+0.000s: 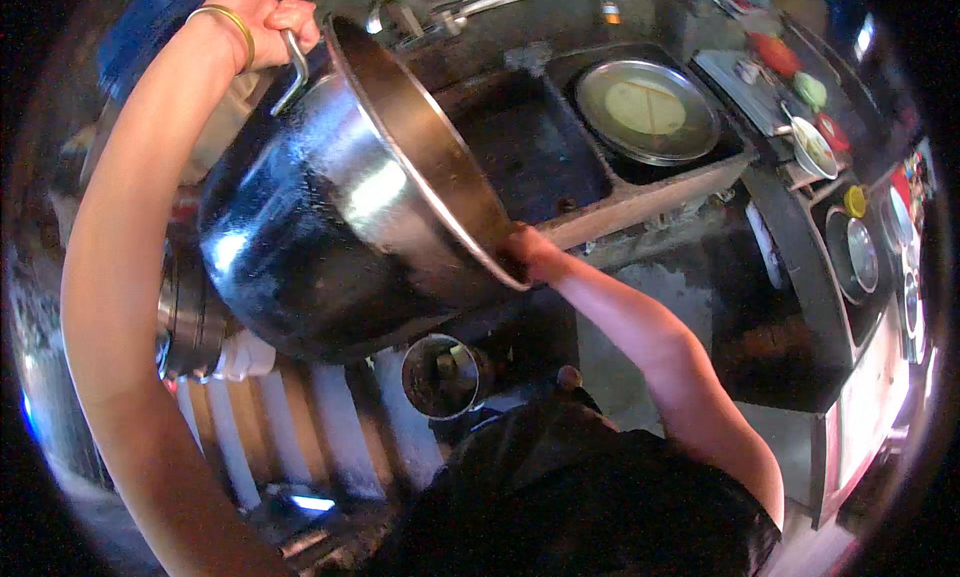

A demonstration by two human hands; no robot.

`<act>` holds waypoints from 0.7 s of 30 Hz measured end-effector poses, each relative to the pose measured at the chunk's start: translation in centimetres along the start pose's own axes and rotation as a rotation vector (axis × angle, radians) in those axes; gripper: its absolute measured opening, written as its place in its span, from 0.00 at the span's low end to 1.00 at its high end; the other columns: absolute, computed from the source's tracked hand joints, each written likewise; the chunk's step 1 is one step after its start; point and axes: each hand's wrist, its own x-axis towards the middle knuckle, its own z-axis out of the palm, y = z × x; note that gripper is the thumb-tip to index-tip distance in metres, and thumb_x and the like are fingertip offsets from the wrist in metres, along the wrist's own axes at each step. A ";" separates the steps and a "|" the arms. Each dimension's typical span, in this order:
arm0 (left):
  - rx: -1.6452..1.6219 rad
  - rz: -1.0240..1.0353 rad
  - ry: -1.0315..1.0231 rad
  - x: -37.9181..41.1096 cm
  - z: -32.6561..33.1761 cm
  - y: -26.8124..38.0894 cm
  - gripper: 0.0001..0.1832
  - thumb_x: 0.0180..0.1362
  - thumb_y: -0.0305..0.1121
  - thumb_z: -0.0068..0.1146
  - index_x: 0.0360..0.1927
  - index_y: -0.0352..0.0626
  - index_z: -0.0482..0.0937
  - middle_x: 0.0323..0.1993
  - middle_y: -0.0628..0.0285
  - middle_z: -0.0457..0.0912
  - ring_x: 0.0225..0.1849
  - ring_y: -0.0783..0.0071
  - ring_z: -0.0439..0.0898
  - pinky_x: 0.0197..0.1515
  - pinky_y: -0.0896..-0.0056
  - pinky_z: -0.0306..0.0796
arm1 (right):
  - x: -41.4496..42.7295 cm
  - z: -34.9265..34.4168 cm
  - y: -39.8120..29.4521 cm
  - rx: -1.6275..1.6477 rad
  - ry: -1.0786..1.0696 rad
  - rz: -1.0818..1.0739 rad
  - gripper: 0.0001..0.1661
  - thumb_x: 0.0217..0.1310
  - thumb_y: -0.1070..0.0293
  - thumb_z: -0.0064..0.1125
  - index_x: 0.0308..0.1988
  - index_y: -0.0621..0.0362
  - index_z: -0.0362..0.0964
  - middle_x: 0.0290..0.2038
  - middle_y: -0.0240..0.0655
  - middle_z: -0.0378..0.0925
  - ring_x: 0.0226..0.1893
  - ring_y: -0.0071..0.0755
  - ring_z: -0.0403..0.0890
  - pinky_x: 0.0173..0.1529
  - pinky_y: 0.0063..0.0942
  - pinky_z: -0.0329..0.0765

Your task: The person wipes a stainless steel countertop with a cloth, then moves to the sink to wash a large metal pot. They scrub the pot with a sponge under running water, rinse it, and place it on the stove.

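Note:
A large metal pot [322, 217] with a blackened, shiny lower body is held tilted, its mouth turned towards the upper right. My left hand [277, 26], with a gold-coloured bangle on the wrist, is closed around the pot's bent metal handle [296, 71] at the upper left. At the lower end of the rim, my right hand [525, 253] grips the pot; its fingers are partly hidden in shadow there. Behind the mouth lies a dark sink basin [532, 142]. The pot's bottom inside cannot be seen.
A round metal dish [705, 146] stands on the counter right of the sink. Farther right are a grey board [739, 89], a pale green vegetable [810, 91], a white bowl [814, 153] and a pan [859, 254]. Below, a metal bucket [441, 408] stands near the striped floor [292, 427].

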 end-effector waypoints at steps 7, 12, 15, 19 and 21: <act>0.273 0.037 -0.055 10.7 12.7 -0.9 0.22 0.44 0.40 0.54 0.34 0.36 0.60 0.10 0.68 0.57 0.07 0.80 0.52 0.20 0.74 0.57 | 6.8 -2.8 2.2 -1.097 -0.220 -0.501 0.10 0.44 0.66 0.50 0.31 0.53 0.73 0.25 0.40 0.74 0.28 0.44 0.75 0.31 0.35 0.71; 0.232 -0.358 -0.681 18.3 16.2 0.2 0.11 0.43 0.39 0.45 0.22 0.41 0.71 0.17 0.59 0.72 0.18 0.62 0.68 0.24 0.62 0.63 | 12.7 -5.0 7.8 -0.215 -0.182 -0.513 0.13 0.45 0.65 0.46 0.33 0.50 0.74 0.31 0.39 0.75 0.33 0.45 0.75 0.38 0.33 0.72; 0.305 -0.213 -0.440 16.8 15.9 -0.7 0.10 0.43 0.40 0.45 0.20 0.43 0.70 0.17 0.58 0.71 0.18 0.63 0.68 0.23 0.63 0.62 | 12.0 -5.3 6.6 -0.064 -0.174 -0.359 0.12 0.44 0.66 0.51 0.33 0.55 0.73 0.32 0.38 0.76 0.33 0.40 0.76 0.38 0.30 0.73; 0.247 -0.035 -0.141 13.5 15.2 -1.7 0.12 0.44 0.39 0.47 0.23 0.40 0.67 0.15 0.60 0.66 0.12 0.70 0.60 0.17 0.68 0.59 | 11.3 -9.2 3.3 0.100 -0.091 -0.141 0.09 0.48 0.69 0.54 0.32 0.60 0.71 0.23 0.34 0.74 0.20 0.27 0.73 0.24 0.27 0.71; 0.205 -0.004 -0.081 16.7 10.6 -1.0 0.26 0.40 0.43 0.57 0.32 0.34 0.60 0.15 0.65 0.59 0.07 0.81 0.48 0.15 0.74 0.57 | 11.5 -11.8 2.0 -0.005 -0.025 -0.167 0.11 0.46 0.69 0.56 0.34 0.59 0.72 0.25 0.33 0.74 0.22 0.25 0.73 0.26 0.26 0.71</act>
